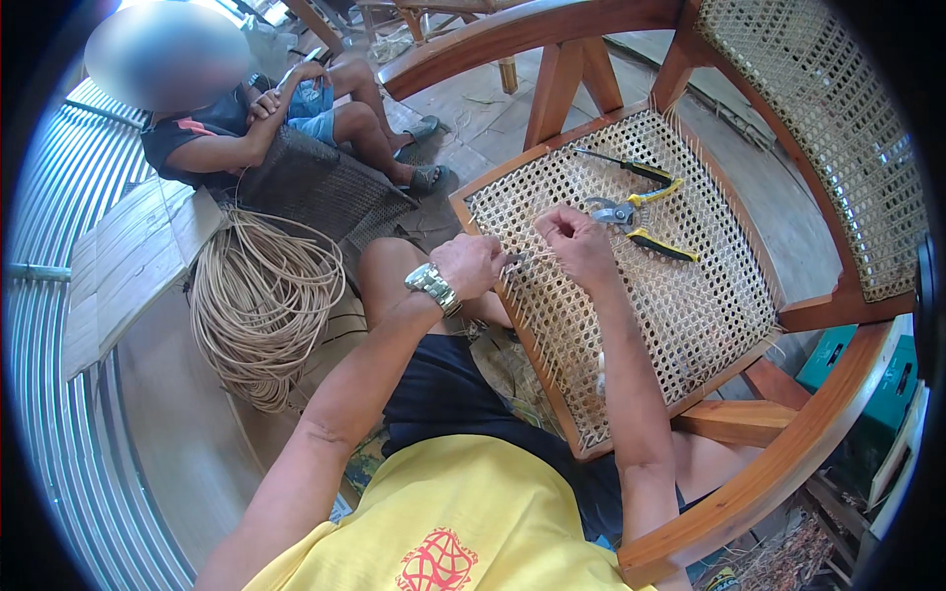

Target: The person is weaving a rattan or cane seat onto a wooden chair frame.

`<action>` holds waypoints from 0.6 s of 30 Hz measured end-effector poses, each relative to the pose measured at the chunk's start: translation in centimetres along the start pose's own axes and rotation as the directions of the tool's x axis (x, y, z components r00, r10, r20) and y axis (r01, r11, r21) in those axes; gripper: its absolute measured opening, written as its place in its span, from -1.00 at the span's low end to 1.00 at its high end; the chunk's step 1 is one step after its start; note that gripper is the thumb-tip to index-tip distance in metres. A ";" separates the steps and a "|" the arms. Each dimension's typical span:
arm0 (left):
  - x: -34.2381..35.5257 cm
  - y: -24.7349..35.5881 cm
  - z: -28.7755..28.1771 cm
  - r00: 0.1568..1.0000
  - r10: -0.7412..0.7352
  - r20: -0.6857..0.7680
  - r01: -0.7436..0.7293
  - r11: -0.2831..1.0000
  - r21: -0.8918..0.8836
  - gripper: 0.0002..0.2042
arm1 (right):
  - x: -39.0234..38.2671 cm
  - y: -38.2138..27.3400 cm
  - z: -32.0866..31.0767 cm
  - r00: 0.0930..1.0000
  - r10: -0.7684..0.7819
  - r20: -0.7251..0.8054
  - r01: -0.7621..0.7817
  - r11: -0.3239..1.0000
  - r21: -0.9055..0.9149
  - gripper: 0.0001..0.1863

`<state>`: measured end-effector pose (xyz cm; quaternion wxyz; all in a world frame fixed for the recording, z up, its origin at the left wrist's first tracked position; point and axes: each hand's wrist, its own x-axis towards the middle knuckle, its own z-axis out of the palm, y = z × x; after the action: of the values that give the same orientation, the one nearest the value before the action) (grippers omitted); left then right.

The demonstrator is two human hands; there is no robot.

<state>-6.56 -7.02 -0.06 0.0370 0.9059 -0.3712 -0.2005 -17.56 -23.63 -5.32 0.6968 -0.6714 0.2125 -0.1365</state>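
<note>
My left hand [467, 264], wearing a metal watch, is closed near the left edge of the woven cane seat [690, 305] on a small dark item [511, 259] I cannot make out. Just right of it, my right hand [574, 239] is pinched over the weave; what its fingertips hold is too small to tell. Loose cane ends stick up along the seat's border. Yellow-and-black cutters [616, 215] lie open on the seat beyond my right hand, with a thin dark tool [606, 158] beside their upper handle.
The wooden chair frame [473, 32] and cane back [828, 118] curve around the seat. A coil of cane [261, 305] hangs at left beside a pale board [138, 266] and corrugated metal. Another person [212, 148] sits at upper left, arms crossed. Green crates [828, 355] are at right.
</note>
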 end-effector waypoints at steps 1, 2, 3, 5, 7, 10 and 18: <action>0.0 0.1 -0.2 1.000 0.007 0.004 -0.007 1.000 0.001 -0.61 | 0.0 0.1 0.0 0.998 -0.057 -0.040 0.042 0.949 -0.313 -0.78; 0.0 0.1 -0.4 1.000 0.001 -0.002 -0.001 1.000 0.007 -0.61 | 0.1 0.3 0.1 0.988 -0.141 -0.063 0.076 0.802 -0.593 -0.77; 0.1 0.2 -0.5 1.000 -0.009 0.023 0.008 0.999 0.052 -0.63 | 0.2 0.4 0.2 0.991 -0.124 -0.054 0.068 0.802 -0.594 -0.77; 0.3 0.5 -0.7 0.999 -0.022 0.050 0.017 0.995 0.100 -0.66 | 0.5 0.7 0.3 0.995 -0.089 -0.053 0.035 0.772 -0.635 -0.77; 0.9 0.9 -0.9 0.996 -0.006 0.084 -0.006 0.989 0.148 -0.68 | 0.6 1.0 0.4 0.991 -0.125 -0.037 0.074 0.772 -0.631 -0.80; 1.7 1.8 -0.4 0.996 0.023 0.090 -0.042 0.977 0.211 -0.67 | 0.6 1.4 0.3 0.990 -0.134 -0.047 0.073 0.763 -0.643 -0.83; 1.1 0.8 3.4 0.999 0.010 -0.052 -0.018 0.988 -0.153 -0.73 | 1.0 0.8 1.7 0.994 -0.106 0.033 0.095 0.656 -0.749 -0.83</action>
<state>-7.69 -8.04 -3.42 0.1175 0.9025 -0.3600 -0.2052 -15.94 -22.57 -6.17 0.3490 -0.9082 0.2170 -0.0797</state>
